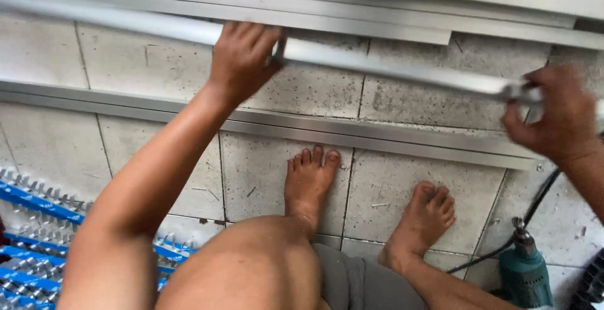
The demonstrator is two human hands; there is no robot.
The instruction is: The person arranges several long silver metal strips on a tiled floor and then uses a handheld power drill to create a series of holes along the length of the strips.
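- Long aluminium profile (pixel 377 63) held off the tiled floor (pixel 270 171), running from upper left down to the right across the view, slightly blurred.
- Left hand (pixel 244 58) grasping that profile near its middle: fingers over the top, thumb wrapped at the near side.
- Right hand (pixel 560 118) closed around the profile's right end, fingers curled on it; end itself blurred, exact grip detail hard to tell.
- Second flat aluminium rail (pixel 352 135) lying on the floor just below, parallel-ish, sloping down to the right, apart from the held piece.
- More aluminium lengths (pixel 440 5) stacked along the top edge, behind the held profile.
- Two bare feet on the tiles just near side of the floor rail: left foot (pixel 308 181) toes almost at the rail, right foot (pixel 421 222) further back and to the right.
- Teal power drill (pixel 523 272) standing on the floor at lower right, chuck pointing up, black cable (pixel 541 197) running from it up toward the rail's right end.
- Blue strips with rows of metal clips (pixel 38 247) lying at lower left, well apart from both hands.
- Small metal scraps and dark specks scattered on the tiles.
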